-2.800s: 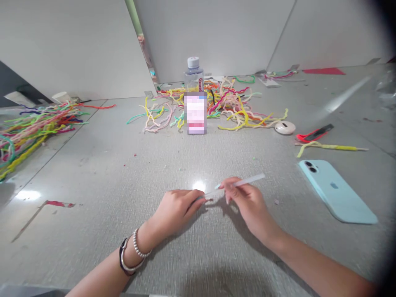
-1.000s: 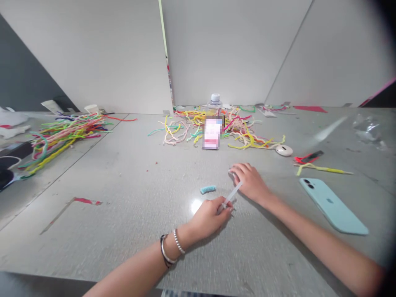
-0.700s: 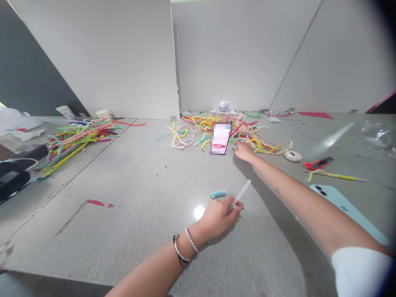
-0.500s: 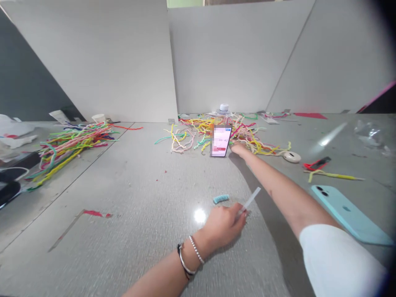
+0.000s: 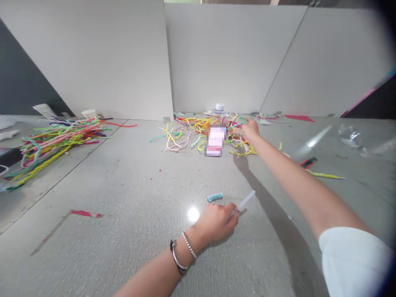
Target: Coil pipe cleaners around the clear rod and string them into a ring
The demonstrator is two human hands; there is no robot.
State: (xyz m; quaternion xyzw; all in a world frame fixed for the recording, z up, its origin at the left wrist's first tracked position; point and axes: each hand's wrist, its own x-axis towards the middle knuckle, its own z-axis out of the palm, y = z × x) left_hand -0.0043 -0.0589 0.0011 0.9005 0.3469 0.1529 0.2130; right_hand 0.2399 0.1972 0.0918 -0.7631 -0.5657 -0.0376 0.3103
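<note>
My left hand (image 5: 218,222), with bracelets at its wrist, is closed around a narrow translucent plastic strip (image 5: 246,200) that points up and to the right. Just beyond its knuckles a small light-blue coiled pipe cleaner (image 5: 215,197) lies on the table. My right hand (image 5: 250,130) is stretched out over the far pile of colourful pipe cleaners (image 5: 198,123). Its fingers are pinched together at a teal pipe cleaner (image 5: 239,123). The fingertips are small and partly hidden in this view.
A phone (image 5: 215,141) stands upright before a clear bottle (image 5: 219,110). Another bundle of pipe cleaners (image 5: 66,142) lies at left near paper cups (image 5: 89,114). At right are a yellow pipe cleaner (image 5: 328,175) and crumpled clear plastic (image 5: 352,138). Grey panels (image 5: 232,57) close off the back.
My right hand has lifted and moved from beside the phone to farther back and right, with a teal pipe cleaner at its fingers. My left hand keeps its hold; the view has shifted slightly.
</note>
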